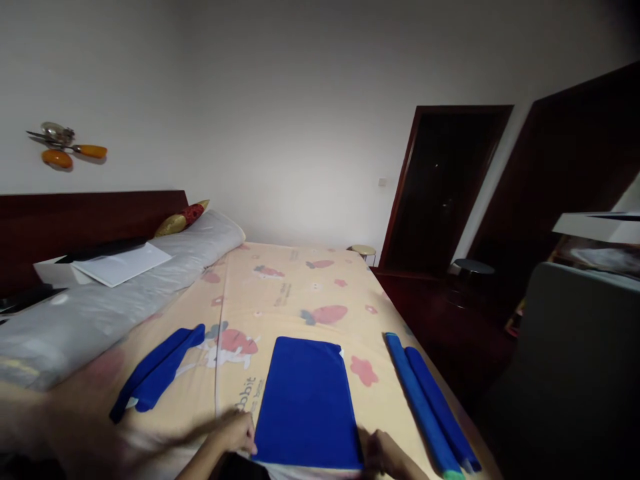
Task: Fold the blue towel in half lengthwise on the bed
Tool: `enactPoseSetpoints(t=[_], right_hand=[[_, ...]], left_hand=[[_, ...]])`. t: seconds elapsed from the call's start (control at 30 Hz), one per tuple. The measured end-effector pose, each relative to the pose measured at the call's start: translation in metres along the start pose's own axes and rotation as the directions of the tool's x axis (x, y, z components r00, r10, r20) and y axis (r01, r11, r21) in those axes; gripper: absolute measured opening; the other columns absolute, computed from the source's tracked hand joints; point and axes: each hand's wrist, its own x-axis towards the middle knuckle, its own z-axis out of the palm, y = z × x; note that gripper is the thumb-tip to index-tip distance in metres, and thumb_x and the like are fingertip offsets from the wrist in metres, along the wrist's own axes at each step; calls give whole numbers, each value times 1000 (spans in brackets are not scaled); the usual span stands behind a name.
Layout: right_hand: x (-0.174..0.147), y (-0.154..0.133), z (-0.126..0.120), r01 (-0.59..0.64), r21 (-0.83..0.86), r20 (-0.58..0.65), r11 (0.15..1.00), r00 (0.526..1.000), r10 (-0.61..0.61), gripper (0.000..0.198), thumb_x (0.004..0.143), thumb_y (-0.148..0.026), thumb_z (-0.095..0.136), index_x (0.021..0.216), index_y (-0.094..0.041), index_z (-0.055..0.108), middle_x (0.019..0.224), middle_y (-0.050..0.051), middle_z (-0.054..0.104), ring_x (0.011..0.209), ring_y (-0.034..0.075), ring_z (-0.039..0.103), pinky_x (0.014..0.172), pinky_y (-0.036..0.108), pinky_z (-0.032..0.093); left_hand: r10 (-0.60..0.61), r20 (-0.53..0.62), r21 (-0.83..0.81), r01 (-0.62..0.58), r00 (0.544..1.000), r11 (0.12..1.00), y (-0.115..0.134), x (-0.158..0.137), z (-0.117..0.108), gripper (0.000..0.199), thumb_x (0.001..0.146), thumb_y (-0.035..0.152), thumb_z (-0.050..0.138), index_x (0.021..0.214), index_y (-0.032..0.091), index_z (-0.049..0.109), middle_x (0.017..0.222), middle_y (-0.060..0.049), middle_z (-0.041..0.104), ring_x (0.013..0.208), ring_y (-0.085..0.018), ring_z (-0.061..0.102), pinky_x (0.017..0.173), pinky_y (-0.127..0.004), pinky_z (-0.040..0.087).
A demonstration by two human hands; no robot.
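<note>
Nearest us, the bed sheet (295,293) carries a flat blue cloth (307,400) lying between our hands. Our left hand (236,432) pinches its near left corner, fingers curled; our right hand (384,453) grips the near right corner. Two rolled blue cloths (430,403) lie right, a loose blue cloth (157,373) left.
</note>
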Motion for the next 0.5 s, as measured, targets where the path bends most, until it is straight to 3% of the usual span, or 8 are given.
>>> enactPoseSetpoints(t=[0.1, 0.2, 0.33, 0.4, 0.5], right_hand=[[12, -18, 9, 18, -162, -123, 987, 992, -39, 13, 63, -31, 61, 62, -20, 67, 67, 6, 71, 68, 23, 65, 68, 35, 50], [23, -51, 40, 72, -263, -232, 962, 963, -135, 39, 85, -23, 34, 97, -17, 70, 101, 15, 73, 96, 25, 67, 90, 39, 48], [27, -91, 110, 167, -318, -216, 933, 946, -243, 54, 83, -12, 30, 130, -18, 55, 137, 11, 58, 129, 22, 51, 108, 38, 39], [27, -97, 140, 203, -352, -217, 914, 932, -290, 55, 83, -12, 33, 135, -20, 50, 144, 7, 51, 135, 20, 44, 111, 37, 38], [26, -90, 166, 240, -436, -262, 867, 888, -378, 55, 84, -11, 33, 137, -19, 46, 145, 7, 47, 136, 20, 42, 112, 39, 38]], left_hand=[[18, -148, 148, 5, 989, 989, 20, 10, -6, 51, 74, 63, 49, 53, 21, 68, 51, -4, 65, 59, -22, 63, 66, -38, 49], [108, -313, 255, -26, 944, 966, 52, 24, 9, 52, 90, 45, 28, 81, 19, 73, 90, -12, 75, 94, -26, 67, 92, -46, 48], [197, -383, 309, -76, 903, 948, 83, 41, 70, 47, 87, 17, 28, 122, 20, 60, 128, -11, 66, 123, -22, 57, 109, -45, 41], [270, -404, 352, -124, 874, 928, 84, 45, 102, 52, 85, 14, 31, 131, 21, 53, 136, -8, 61, 128, -19, 53, 110, -40, 44], [407, -461, 482, -163, 788, 861, 71, 47, 132, 56, 84, 13, 33, 139, 22, 43, 142, -5, 56, 132, -18, 50, 109, -38, 46]])
